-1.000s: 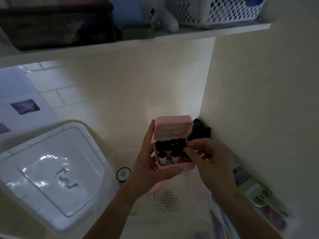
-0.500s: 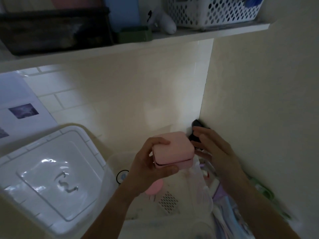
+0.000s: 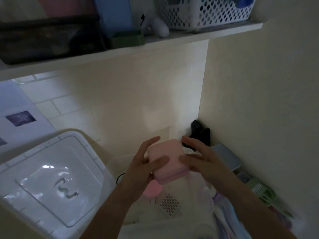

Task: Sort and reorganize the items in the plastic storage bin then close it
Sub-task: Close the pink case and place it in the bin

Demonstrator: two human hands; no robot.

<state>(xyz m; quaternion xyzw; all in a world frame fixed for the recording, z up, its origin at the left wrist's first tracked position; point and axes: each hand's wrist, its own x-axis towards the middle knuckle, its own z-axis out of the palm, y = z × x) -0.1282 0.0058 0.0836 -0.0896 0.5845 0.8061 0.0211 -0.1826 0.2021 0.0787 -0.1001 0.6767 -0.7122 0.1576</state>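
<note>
Head view, looking down into a dim corner: one closed pink case (image 3: 165,162) is being held between two hands above the open plastic storage bin (image 3: 120,169). Left hand (image 3: 139,171) is cradling the case from its left side, thumb lying across the front face and fingers reaching up behind; right hand (image 3: 202,163) is pressing against the right side with thumb and fingers spread, so both hands are grasping the same case. One white bin lid (image 3: 50,180) is leaning off to the left, apart from the bin, so closing is not yet done. Inside the bin, several items are lying loose: one round pink object (image 3: 152,189) just below the case, one small white perforated piece (image 3: 170,203), and pale fabric (image 3: 222,216) at the lower right; further contents are too dark to count. Judging by this, sorting is partway through: the case is shut and appears ready to be placed, while arranging the rest and fitting the lid are remaining. One white perforated basket (image 3: 205,12) is sitting on the shelf (image 3: 131,49) above.
</note>
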